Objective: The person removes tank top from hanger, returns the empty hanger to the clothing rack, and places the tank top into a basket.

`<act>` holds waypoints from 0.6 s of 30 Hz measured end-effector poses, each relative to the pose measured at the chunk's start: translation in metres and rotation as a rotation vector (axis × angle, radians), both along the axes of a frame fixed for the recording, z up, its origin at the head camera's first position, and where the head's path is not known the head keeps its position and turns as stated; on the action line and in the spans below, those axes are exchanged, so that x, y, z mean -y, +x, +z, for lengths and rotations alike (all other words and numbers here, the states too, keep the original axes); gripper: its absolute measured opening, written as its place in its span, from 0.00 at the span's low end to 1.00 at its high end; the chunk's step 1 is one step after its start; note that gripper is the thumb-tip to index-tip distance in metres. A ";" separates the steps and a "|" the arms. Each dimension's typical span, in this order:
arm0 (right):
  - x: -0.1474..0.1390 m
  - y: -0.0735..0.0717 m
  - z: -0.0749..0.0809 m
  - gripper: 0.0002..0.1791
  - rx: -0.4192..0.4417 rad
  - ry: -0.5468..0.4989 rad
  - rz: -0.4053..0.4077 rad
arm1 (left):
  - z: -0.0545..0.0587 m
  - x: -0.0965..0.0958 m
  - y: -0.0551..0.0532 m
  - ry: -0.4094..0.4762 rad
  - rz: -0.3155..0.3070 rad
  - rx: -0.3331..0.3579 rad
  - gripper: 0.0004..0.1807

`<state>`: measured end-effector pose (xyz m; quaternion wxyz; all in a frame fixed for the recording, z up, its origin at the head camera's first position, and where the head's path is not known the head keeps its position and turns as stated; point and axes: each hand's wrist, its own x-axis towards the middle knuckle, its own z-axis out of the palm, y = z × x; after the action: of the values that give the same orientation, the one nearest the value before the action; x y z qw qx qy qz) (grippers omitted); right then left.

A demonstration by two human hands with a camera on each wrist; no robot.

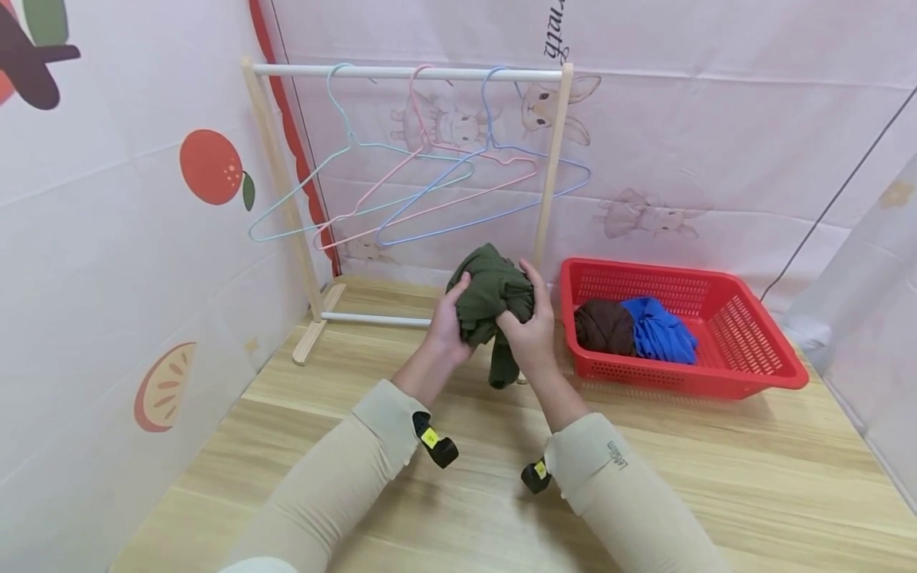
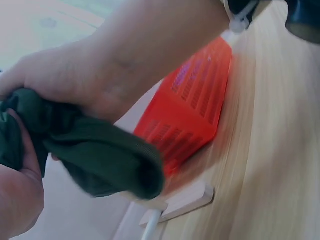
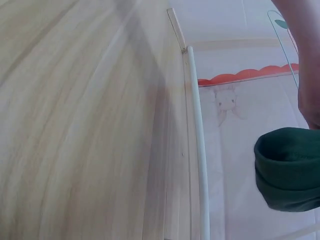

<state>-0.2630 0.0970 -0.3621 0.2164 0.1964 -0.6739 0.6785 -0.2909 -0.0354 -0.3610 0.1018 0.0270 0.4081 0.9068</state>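
Between both hands, in front of the clothes rack, is a bunched dark green garment (image 1: 490,286). My left hand (image 1: 446,328) grips its left side, thumb up on the cloth. On the other side my right hand (image 1: 532,333) holds it with fingers over the far edge and thumb at the front. A tube-shaped end of the garment dangles below the hands, its opening visible in the left wrist view as green cloth (image 2: 110,155) and in the right wrist view as a green cuff (image 3: 287,175). Most of the garment stays folded in on itself.
Behind the hands stands a wooden rack (image 1: 555,159) with a teal hanger (image 1: 301,187), a pink hanger (image 1: 372,191) and a blue hanger (image 1: 430,187) on its bar. To the right, a red basket (image 1: 759,382) contains a brown cloth (image 1: 605,326) and a blue cloth (image 1: 662,333).
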 end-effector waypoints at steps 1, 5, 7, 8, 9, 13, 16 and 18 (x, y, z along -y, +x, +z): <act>0.000 0.002 0.001 0.39 0.000 -0.002 0.003 | 0.000 -0.001 0.001 0.025 -0.021 0.011 0.24; 0.002 0.006 -0.001 0.43 -0.002 0.012 0.014 | -0.002 -0.003 0.002 0.111 -0.073 0.009 0.21; 0.003 0.008 -0.002 0.47 -0.025 0.028 0.013 | -0.004 -0.003 0.004 0.130 -0.091 0.022 0.19; 0.004 0.009 -0.003 0.51 -0.045 0.038 0.010 | -0.005 -0.002 0.005 0.137 -0.108 0.032 0.20; 0.004 0.010 -0.004 0.55 -0.065 0.046 0.002 | -0.005 -0.002 0.006 0.147 -0.132 0.045 0.20; 0.008 0.012 -0.003 0.62 -0.141 0.069 -0.025 | -0.007 0.002 0.011 0.154 -0.255 0.084 0.26; 0.008 0.012 -0.002 0.58 -0.176 0.058 -0.040 | -0.006 0.005 0.012 0.131 -0.329 0.081 0.26; 0.008 0.011 0.000 0.55 -0.197 0.043 -0.056 | -0.006 0.005 0.012 0.094 -0.350 0.064 0.24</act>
<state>-0.2518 0.0890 -0.3622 0.2963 0.2480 -0.6688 0.6351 -0.2786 -0.0406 -0.3667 0.2695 0.0735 0.3511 0.8937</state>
